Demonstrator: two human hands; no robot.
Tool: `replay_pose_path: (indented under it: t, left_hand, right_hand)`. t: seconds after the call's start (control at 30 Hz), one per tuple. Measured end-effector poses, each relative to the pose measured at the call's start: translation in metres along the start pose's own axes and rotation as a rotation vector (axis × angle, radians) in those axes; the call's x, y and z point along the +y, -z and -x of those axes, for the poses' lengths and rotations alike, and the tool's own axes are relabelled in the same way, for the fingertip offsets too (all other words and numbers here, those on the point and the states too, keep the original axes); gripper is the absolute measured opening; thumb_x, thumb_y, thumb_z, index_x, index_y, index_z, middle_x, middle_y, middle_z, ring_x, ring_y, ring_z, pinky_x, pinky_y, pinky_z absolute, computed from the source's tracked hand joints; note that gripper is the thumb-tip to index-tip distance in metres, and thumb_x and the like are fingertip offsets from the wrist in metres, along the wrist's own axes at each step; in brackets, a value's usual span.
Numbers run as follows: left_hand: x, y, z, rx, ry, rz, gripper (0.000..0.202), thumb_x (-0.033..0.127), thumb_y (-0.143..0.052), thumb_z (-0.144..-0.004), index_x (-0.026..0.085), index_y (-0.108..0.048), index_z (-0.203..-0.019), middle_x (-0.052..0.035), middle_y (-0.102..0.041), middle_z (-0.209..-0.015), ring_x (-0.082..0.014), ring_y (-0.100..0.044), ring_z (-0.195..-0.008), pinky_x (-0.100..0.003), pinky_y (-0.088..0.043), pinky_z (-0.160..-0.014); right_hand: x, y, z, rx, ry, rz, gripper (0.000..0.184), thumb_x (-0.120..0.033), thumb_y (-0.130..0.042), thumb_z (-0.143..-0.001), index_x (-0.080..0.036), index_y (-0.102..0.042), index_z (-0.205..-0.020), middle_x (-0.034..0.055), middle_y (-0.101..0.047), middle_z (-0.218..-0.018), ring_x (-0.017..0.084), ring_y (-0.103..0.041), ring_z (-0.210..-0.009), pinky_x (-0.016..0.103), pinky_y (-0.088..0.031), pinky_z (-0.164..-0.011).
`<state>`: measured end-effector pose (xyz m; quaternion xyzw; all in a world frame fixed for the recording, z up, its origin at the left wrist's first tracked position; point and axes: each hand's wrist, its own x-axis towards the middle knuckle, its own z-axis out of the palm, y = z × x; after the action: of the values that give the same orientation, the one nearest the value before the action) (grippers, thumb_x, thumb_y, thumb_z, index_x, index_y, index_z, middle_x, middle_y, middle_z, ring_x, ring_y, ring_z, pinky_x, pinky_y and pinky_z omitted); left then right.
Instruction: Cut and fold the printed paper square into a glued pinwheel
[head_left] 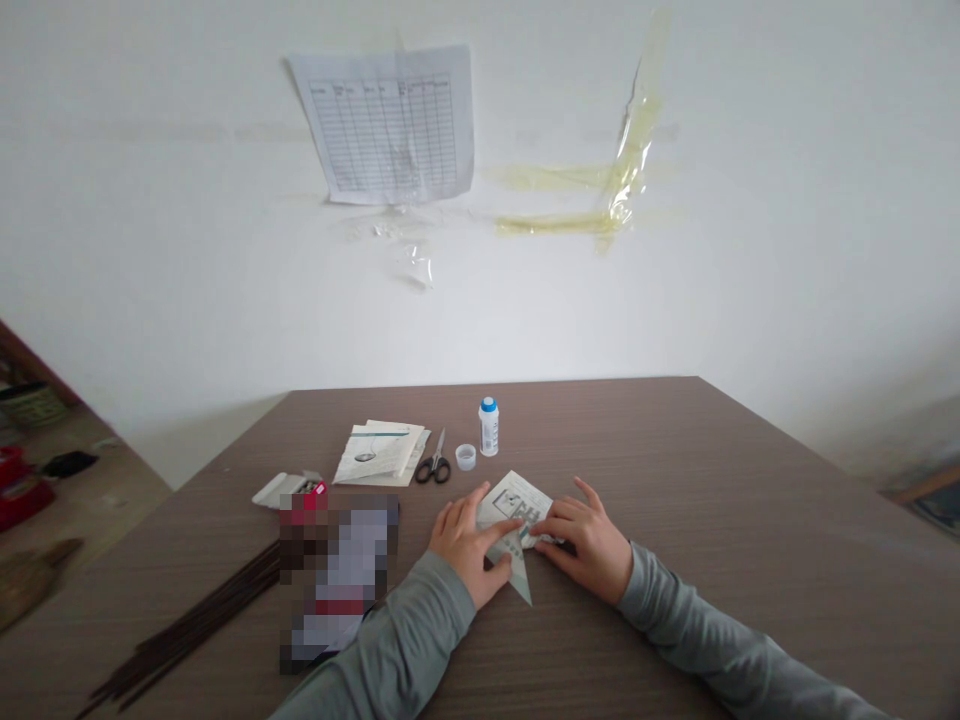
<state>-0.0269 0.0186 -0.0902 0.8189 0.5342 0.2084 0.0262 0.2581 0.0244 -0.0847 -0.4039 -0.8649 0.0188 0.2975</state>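
Observation:
A folded piece of printed paper (517, 497) lies on the table before me, with a pointed flap reaching toward my side. My left hand (471, 545) rests over its left part, fingers stretched and thumb apart from the index finger. At the paper's right edge, my right hand (585, 535) pinches the fold between thumb and fingers, its little finger raised. The fingers cover some of the paper. Just beyond stands a white glue bottle (489, 432) with a blue cap, beside a small clear plastic cap (466, 458).
Black-handled scissors (433, 468) lie beside a stack of printed paper (379, 450). To the left are an opened small box (289, 490), a bundle of thin dark sticks (195, 615) and a pixelated object (345, 580). A white wall (525, 320) borders the brown table (637, 430).

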Motion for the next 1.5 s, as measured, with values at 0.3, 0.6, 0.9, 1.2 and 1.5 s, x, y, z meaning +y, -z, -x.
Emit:
replay_pose_path:
  t: [0.3,0.6,0.9,1.2,1.5]
  left_hand:
    - [0.007,0.011,0.003,-0.003,-0.005,-0.013,0.058,0.022,-0.100,-0.097,0.047,-0.101,-0.150,-0.0103,-0.069,-0.198,-0.0484,-0.076,-0.167,-0.072,-0.058,-0.147]
    - [0.004,0.004,-0.004,-0.086,0.027,0.042,0.057,0.026,-0.105,-0.094,0.047,-0.103,-0.147,-0.0110,-0.068,-0.198,-0.0555,-0.069,-0.172,-0.087,-0.053,-0.148]
    - [0.001,-0.003,-0.003,-0.085,0.001,-0.009,0.057,0.029,-0.102,-0.097,0.046,-0.101,-0.152,-0.0112,-0.066,-0.201,-0.0530,-0.070,-0.170,-0.084,-0.053,-0.149]
    - [-0.007,-0.006,-0.003,-0.079,0.016,-0.050,0.066,0.033,-0.100,-0.097,0.051,-0.096,-0.160,-0.0084,-0.066,-0.201,-0.0535,-0.069,-0.172,-0.078,-0.053,-0.149]
    - [-0.007,-0.005,-0.003,-0.071,0.025,-0.002,0.065,0.030,-0.102,-0.092,0.048,-0.100,-0.154,-0.0098,-0.068,-0.198,-0.0552,-0.070,-0.171,-0.082,-0.053,-0.148]
  right_hand:
    - [-0.002,0.001,-0.001,-0.012,-0.017,0.019,0.020,-0.033,-0.091,-0.112,-0.048,-0.101,-0.122,0.0027,-0.095,-0.102,0.035,-0.095,-0.100,0.073,-0.063,-0.142]
    - [-0.003,0.003,-0.001,-0.022,-0.030,-0.028,0.022,-0.037,-0.083,-0.118,-0.049,-0.101,-0.122,0.0046,-0.093,-0.102,0.036,-0.093,-0.100,0.079,-0.062,-0.141]
    - [-0.001,0.002,-0.001,-0.019,0.000,-0.011,0.020,-0.032,-0.086,-0.116,-0.044,-0.101,-0.123,0.0047,-0.094,-0.101,0.034,-0.093,-0.099,0.077,-0.062,-0.140]
    - [0.000,0.000,0.000,-0.002,0.014,-0.001,0.019,-0.033,-0.085,-0.118,-0.042,-0.100,-0.124,0.0034,-0.094,-0.103,0.032,-0.094,-0.099,0.079,-0.060,-0.142]
    - [-0.001,0.001,0.000,-0.026,-0.015,-0.012,0.020,-0.033,-0.087,-0.117,-0.043,-0.101,-0.125,0.0045,-0.095,-0.104,0.034,-0.095,-0.101,0.081,-0.059,-0.144]
